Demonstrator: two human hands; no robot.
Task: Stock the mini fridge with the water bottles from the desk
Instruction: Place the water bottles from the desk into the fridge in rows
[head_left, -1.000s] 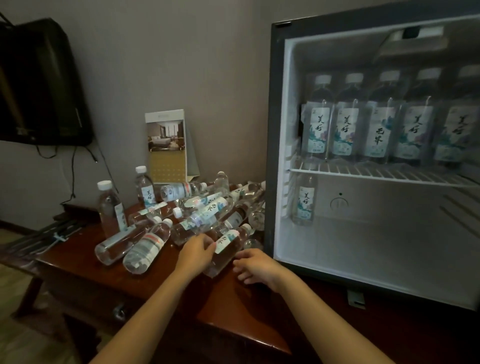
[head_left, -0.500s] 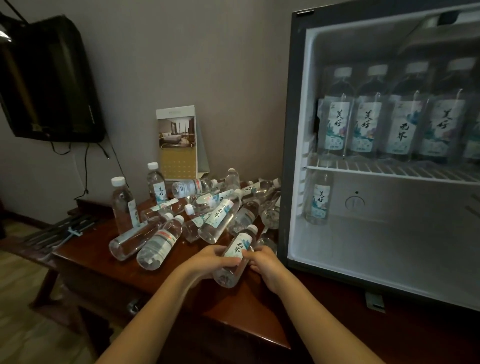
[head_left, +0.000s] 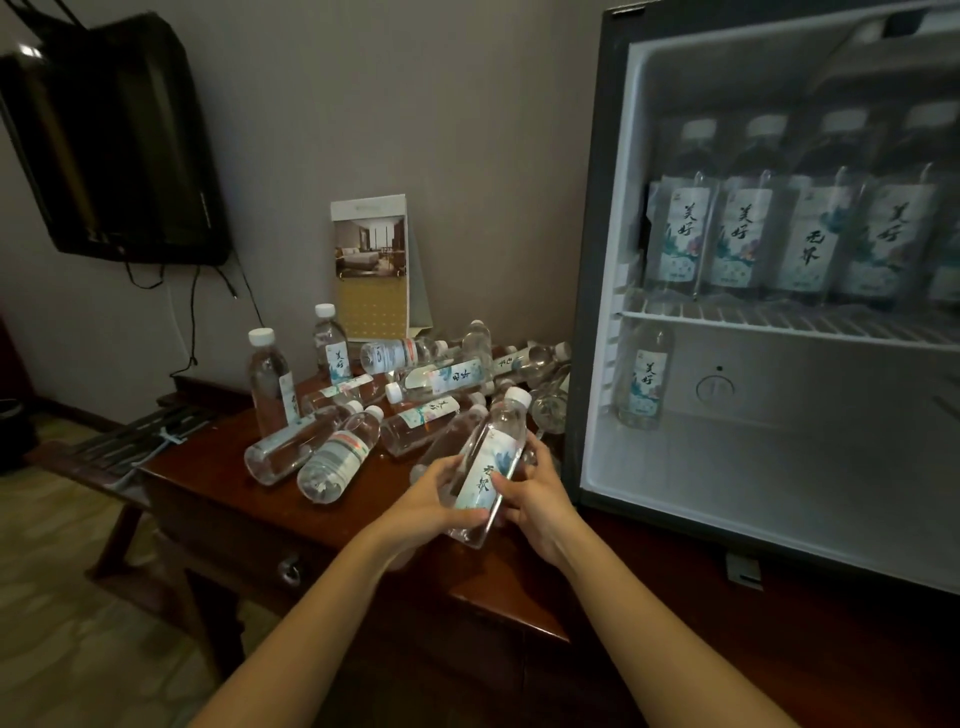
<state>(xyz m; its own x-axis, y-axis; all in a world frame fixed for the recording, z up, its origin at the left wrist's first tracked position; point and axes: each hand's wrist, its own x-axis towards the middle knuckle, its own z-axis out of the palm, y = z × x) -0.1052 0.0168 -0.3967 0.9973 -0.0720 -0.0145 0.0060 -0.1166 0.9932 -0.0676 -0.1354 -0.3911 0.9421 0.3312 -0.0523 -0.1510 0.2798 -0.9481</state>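
A clear water bottle with a white cap and pale label is lifted off the desk, tilted cap-up. My left hand grips its lower half and my right hand grips it from the right. Behind it lies a heap of several water bottles on the dark wooden desk; two stand upright at the left. The mini fridge stands open at right, with several bottles in a row on its wire shelf and one bottle standing below at the left.
A standing hotel card leans against the wall behind the heap. A black television hangs at upper left with cables below it. A low slatted rack adjoins the desk's left end. The fridge's lower floor is mostly bare.
Both hands closed round one bottle at the heap's front and raised it off the desk, tipping its cap upward. The view shifted closer and a little left.
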